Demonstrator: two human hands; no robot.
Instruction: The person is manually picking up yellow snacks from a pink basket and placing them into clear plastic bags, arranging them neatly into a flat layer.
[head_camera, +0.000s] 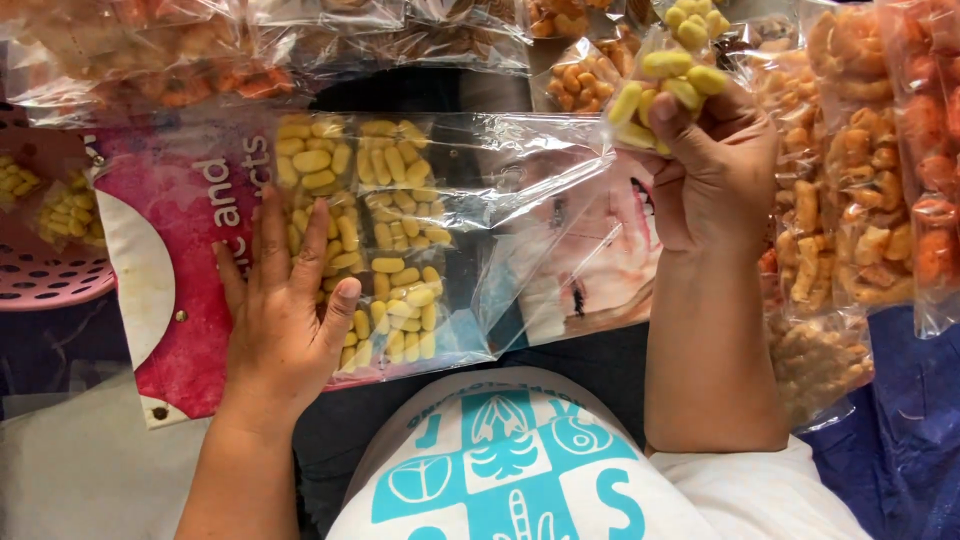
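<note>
In the centre of the frame a clear plastic bag of yellow puffed snacks (375, 240) lies flat on a red and white printed sheet (190, 250) spread across the person's lap. The left hand (285, 315) rests on the bag's lower left part, fingers spread and palm down, pressing rather than gripping. The right hand (715, 170), at the upper right of the frame, is clenched around a smaller bag of the same yellow snacks (670, 75), holding it up by its lower end.

Both bags look light and soft, the film thin and slippery, the puffs inside likely brittle (a hard squeeze would probably crush them). The large bag's right half is empty film, loose and glossy, so that slack edge seems the safest place to take hold; a flat palm under the filled part would support it better than a pinch.

Around them the space is crowded. Packets of orange ring-shaped snacks (850, 170) hang or lie in rows along the right edge, close beside the right forearm, and more bagged brown and orange snacks (200, 60) fill the top of the frame. A pink perforated basket (45, 270) with small yellow snack packets sits at the left edge, partly under the printed sheet. Blue fabric (900, 440) shows at the lower right.
</note>
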